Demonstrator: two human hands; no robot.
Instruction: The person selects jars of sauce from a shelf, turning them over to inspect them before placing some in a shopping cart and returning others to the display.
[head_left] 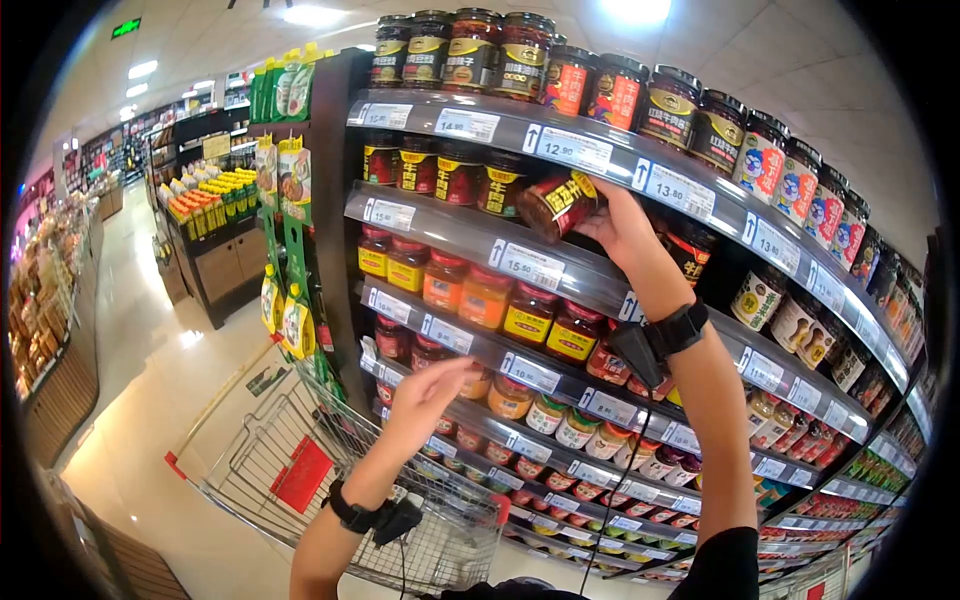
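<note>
My right hand point(622, 228) is raised to the second shelf from the top and grips a dark jar with a red and yellow label point(557, 203), which is tilted on its side at the shelf edge. Beside it stand upright jars of the same kind point(440, 172). My left hand point(425, 398) hovers lower, fingers loosely apart, in front of a shelf of orange and red jars point(510, 395); it holds nothing. Both wrists wear black bands with cables.
A grey supermarket shelf unit point(590, 280) with price tags fills the right side, stacked with jars on every level. A wire shopping cart point(300, 470) with a red panel stands below my left arm. An aisle with other display stands point(215, 230) opens at left.
</note>
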